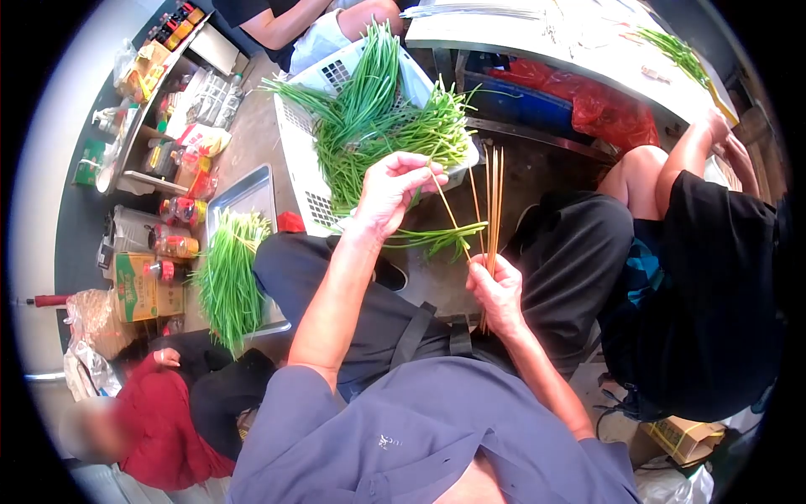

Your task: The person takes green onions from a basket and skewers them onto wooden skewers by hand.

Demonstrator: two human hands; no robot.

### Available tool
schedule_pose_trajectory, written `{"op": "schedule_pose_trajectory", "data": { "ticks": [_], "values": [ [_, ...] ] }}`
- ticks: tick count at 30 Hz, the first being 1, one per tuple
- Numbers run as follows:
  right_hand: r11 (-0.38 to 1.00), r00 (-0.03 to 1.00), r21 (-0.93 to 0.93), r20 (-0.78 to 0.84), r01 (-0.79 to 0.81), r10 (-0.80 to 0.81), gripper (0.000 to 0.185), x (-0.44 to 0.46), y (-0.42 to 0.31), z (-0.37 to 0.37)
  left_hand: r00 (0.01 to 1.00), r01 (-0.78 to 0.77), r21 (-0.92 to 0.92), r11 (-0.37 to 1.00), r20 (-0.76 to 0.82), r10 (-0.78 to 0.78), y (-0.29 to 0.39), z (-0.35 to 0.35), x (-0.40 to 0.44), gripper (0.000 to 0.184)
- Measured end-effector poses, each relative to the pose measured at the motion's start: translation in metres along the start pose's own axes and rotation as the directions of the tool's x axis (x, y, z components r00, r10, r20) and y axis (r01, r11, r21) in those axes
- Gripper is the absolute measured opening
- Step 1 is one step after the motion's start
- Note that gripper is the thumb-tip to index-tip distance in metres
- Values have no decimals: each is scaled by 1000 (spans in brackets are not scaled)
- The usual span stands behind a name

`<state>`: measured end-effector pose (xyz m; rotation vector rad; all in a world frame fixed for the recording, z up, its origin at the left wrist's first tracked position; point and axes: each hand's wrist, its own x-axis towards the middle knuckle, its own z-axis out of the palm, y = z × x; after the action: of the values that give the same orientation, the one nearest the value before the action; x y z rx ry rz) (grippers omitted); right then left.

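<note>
The dark grey-blue cloth shirt point(395, 428) of the wearer lies nearest, at 6 o'clock. Beyond it, just off centre toward 4 o'clock, the right hand point(497, 290) is closed round a loose bundle of thin, straight, tan sticks point(495, 202) whose upper ends fan upward. Its thumb side also meets the lower end of one single slim tan stick point(445, 199). The left hand point(390, 189), toward 12 o'clock, pinches that stick's upper end between thumb and fingertips, so neither hand is free.

A small cluster of long, thin green stems point(428, 239) crosses the single stick between the hands; whether it is pierced or merely lies against it, I cannot tell. The step in hand looks like joining stems to stick. The next move seems to call for a firm pinch on the stick and care not to bend the stems or spill the bundle.

At 9 o'clock, a shallow silver metal tray point(252, 197) bears a thick sheaf of green stems point(227, 286). Farther off, at 12 o'clock, a white slotted plastic basket point(295, 160) holds a tangled heap of green stems point(369, 126). Farthest, toward 1 o'clock, stands a white-topped table point(504, 34).
</note>
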<state>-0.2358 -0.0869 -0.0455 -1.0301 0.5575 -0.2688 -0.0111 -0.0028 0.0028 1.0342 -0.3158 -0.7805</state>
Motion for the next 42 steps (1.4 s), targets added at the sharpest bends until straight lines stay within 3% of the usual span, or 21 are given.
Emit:
{"op": "schedule_pose_trajectory", "data": {
  "ticks": [10,13,17,20,22,25,26,28,30,33,35,40,42],
  "values": [
    [1000,1000,29,-3,0,0,12,0,5,-2,998,52,133,990,15,-54,-1,-2,-3,9],
    [1000,1000,12,1,-10,10,11,-1,2,-2,991,126,-6,992,41,-126,5,-11,-3,9],
    [999,1000,-31,0,8,-8,11,-1,8,-2,981,187,25,982,53,-188,-2,-17,-3,11],
    [999,999,-26,1,-32,32,10,-1,8,-2,972,220,102,970,68,-227,-12,-16,-6,16],
    [1000,1000,-4,-5,-25,25,11,-1,7,-1,975,166,261,951,101,-198,-20,-7,-13,16],
    [998,999,44,-36,-38,40,11,0,3,0,949,232,385,893,113,-295,-39,9,-31,12],
    [998,999,45,-35,-39,41,11,1,4,-1,953,232,349,908,108,-285,-44,9,-34,12],
    [997,999,76,-29,-34,36,11,2,6,-5,964,108,444,889,173,-203,-33,11,-30,10],
    [997,999,74,-26,-29,31,12,4,4,-4,987,77,605,792,68,-148,-15,8,-16,9],
    [997,1000,71,-16,-14,15,12,8,4,-4,977,-107,710,696,-52,204,-6,-17,28,9],
    [998,1000,69,-14,-13,14,13,7,5,-4,931,-241,819,520,44,362,-8,-34,58,11],
    [999,999,38,-35,-2,3,14,4,5,-9,895,-380,863,333,252,369,-19,-32,89,16],
    [999,999,38,-46,8,-7,14,5,5,-9,885,-382,908,173,306,352,-19,-32,93,17]
  ]
}}
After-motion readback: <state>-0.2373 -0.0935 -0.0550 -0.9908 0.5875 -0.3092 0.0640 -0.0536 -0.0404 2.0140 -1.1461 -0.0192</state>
